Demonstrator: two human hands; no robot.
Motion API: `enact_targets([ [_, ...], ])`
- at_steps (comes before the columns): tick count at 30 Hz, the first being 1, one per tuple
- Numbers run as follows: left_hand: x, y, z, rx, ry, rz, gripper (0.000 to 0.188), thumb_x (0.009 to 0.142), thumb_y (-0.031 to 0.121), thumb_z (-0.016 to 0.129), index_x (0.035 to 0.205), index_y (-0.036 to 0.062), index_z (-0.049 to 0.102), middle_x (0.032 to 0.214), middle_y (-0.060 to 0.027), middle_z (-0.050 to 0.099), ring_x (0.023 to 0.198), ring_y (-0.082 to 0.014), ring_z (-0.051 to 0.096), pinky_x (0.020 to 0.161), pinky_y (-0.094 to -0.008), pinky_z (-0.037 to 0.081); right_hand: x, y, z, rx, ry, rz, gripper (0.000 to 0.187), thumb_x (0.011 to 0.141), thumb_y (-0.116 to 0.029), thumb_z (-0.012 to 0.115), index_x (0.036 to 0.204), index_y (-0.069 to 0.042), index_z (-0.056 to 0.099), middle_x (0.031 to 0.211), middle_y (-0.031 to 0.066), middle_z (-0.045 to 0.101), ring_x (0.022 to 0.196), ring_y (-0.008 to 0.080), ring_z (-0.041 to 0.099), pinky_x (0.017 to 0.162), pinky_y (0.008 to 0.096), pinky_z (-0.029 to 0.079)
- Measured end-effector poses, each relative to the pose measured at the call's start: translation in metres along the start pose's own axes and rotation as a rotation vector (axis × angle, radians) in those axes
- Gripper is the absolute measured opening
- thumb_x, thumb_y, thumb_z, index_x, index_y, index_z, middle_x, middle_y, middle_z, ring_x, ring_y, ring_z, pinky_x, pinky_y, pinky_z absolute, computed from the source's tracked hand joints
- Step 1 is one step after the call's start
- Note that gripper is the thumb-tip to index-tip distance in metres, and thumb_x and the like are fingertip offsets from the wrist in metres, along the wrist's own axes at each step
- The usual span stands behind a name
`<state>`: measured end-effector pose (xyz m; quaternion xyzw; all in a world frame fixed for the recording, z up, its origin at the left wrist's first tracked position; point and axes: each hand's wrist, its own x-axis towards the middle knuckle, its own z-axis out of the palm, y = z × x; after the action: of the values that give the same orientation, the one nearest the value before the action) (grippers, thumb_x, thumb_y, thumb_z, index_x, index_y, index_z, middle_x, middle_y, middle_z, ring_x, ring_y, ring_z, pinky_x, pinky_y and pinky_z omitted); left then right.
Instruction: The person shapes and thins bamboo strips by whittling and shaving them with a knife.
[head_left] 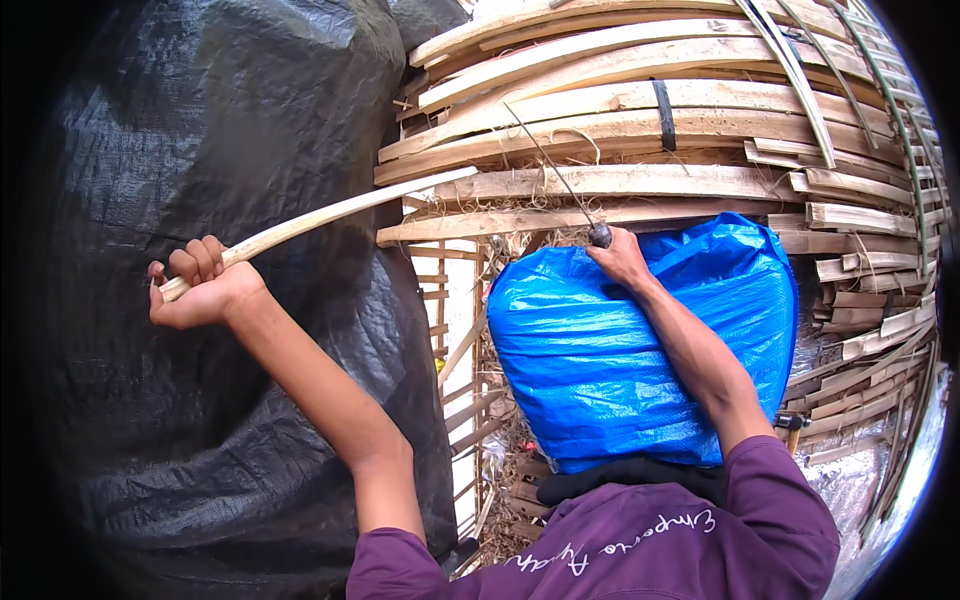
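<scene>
The left hand (207, 290) is closed around one end of a pale strip (330, 215), well to the left of the blue sheet (600, 370); the strip slants up from there, its far end above and left of the sheet, by the slats (620, 182); whether it touches them I cannot tell. The right hand (622, 260) is at the blue sheet's upper edge, wrapped around the dark handle of a knife (599, 235); the thin blade points up and left, away from the sheet; the slats lie beyond and right of the sheet, a black band (664, 115) across some; a black tarp (250, 130) spreads left of it.
</scene>
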<state>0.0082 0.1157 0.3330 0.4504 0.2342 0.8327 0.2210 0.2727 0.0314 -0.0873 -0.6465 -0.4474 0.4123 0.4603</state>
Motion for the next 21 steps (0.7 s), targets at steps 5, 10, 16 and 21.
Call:
enact_targets([
  [5,-0.015,-0.027,-0.006,0.078,0.108,-0.057,0.017,0.083,0.03,0.037,0.079,0.0138,0.038,0.05,0.0017,0.021,0.041,-0.0102,0.014,0.041,-0.0269,0.013,-0.005,-0.01,0.002,-0.073,-0.107,-0.035,0.029,0.073,-0.022,0.069,0.09,0.002,0.066,0.077,0.0233,0.067,0.073,0.0331,0.067,0.071,0.0417,0.051],
  [10,-0.017,-0.028,-0.013,0.085,0.108,-0.074,0.02,0.084,0.032,0.035,0.083,0.0125,0.039,0.05,0.0015,0.02,0.041,-0.01,0.015,0.041,-0.0258,0.014,-0.004,-0.014,0.009,-0.147,-0.23,-0.092,0.038,0.073,-0.022,0.069,0.105,-0.003,0.067,0.091,0.025,0.069,0.088,0.0393,0.068,0.079,0.0441,0.052],
  [16,-0.02,-0.027,-0.019,0.103,0.149,-0.03,0.021,0.085,0.032,0.034,0.08,0.0121,0.04,0.049,0.002,0.02,0.04,-0.0097,0.012,0.041,-0.026,0.011,0.008,-0.055,0.029,-0.076,-0.33,-0.116,0.036,0.074,-0.022,0.068,0.101,0.0,0.064,0.086,0.0269,0.068,0.082,0.042,0.066,0.075,0.0469,0.051],
  [21,-0.022,-0.025,-0.021,0.103,0.107,-0.014,0.023,0.084,0.034,0.035,0.079,0.0122,0.043,0.048,0.0026,0.018,0.04,-0.0092,0.011,0.041,-0.0256,0.01,0.003,-0.071,0.034,-0.067,-0.405,-0.107,0.032,0.074,-0.022,0.068,0.097,0.0,0.067,0.084,0.0243,0.069,0.079,0.04,0.067,0.074,0.0449,0.052],
])
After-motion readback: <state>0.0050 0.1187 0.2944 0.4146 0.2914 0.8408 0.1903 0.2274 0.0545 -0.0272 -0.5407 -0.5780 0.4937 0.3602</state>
